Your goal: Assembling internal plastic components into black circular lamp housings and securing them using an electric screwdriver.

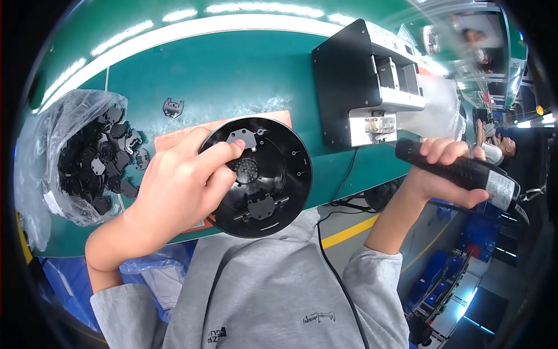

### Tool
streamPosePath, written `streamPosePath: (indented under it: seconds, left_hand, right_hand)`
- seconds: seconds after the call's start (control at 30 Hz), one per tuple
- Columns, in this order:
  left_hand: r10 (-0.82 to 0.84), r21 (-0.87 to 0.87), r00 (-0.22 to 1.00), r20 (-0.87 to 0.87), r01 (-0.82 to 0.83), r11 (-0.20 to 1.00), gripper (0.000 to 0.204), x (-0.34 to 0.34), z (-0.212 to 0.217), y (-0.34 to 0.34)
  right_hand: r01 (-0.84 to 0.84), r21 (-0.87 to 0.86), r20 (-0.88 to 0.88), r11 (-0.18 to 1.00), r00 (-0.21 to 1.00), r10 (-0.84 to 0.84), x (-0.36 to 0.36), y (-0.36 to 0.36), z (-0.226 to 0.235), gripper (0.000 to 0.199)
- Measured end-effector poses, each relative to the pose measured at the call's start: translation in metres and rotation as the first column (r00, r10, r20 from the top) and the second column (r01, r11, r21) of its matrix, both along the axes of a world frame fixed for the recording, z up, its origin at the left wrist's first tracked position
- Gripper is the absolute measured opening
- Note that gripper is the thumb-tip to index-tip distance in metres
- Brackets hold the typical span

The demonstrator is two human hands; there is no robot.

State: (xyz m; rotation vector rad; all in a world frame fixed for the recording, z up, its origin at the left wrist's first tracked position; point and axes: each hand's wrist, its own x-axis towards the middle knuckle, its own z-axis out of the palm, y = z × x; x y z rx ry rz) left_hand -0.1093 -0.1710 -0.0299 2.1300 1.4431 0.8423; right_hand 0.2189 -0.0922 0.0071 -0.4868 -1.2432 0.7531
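A round black bowl-shaped housing (293, 199) stands tilted at the table's front edge, its hollow side in view. My left hand (181, 181) reaches over its left rim, with the index fingertip pressed on a grey plastic bracket (242, 138) in the upper part. The other fingers are bent, partly hidden from view. A second dark bracket (261, 206) sits lower inside, with metal pins on both sides. Off to the right, my right hand (444, 174) is wrapped round a black electric screwdriver (453, 170), held nearly level; its bit cannot be made out.
On the left, a clear plastic bag (81, 116) holds several dark brackets. One loose bracket (172, 107) lies on the green table (232, 70). An orange-brown board (174, 139) is partly under the housing. A black and silver machine (349, 87) stands at the right, with a cable (349, 174) beside it.
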Motion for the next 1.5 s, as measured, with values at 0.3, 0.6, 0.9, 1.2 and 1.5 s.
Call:
streamPosePath:
  seconds: [0.3,0.6,0.9,1.2,1.5]
  left_hand:
    - [-0.014,-0.022,1.0,0.019,0.014,1.0,0.018,-0.007,-0.001,-0.001]
    - [-0.065,-0.08,0.997,0.045,0.068,0.994,0.014,-0.016,0.0,-0.001]
    - [-0.07,-0.166,0.994,-0.084,0.055,0.985,0.022,-0.018,0.001,-0.004]
    - [-0.071,-0.156,0.991,-0.11,0.053,0.986,0.023,-0.01,0.004,-0.002]
    - [-0.04,-0.083,0.998,0.041,0.043,0.996,0.013,-0.015,0.0,0.003]
  right_hand:
    - [-0.177,-0.014,0.028,0.984,0.984,0.178,-0.008,-0.005,-0.008,0.079]
    - [-0.666,-0.022,0.032,0.746,0.745,0.666,-0.145,-0.001,0.023,0.083]
    - [-0.708,-0.08,0.008,0.702,0.704,0.71,-0.173,0.013,-0.004,0.087]
    - [-0.698,-0.153,-0.008,0.699,0.708,0.706,-0.173,0.016,-0.011,0.09]
    - [-0.158,-0.03,-0.02,0.987,0.987,0.157,-0.033,0.003,0.021,0.079]
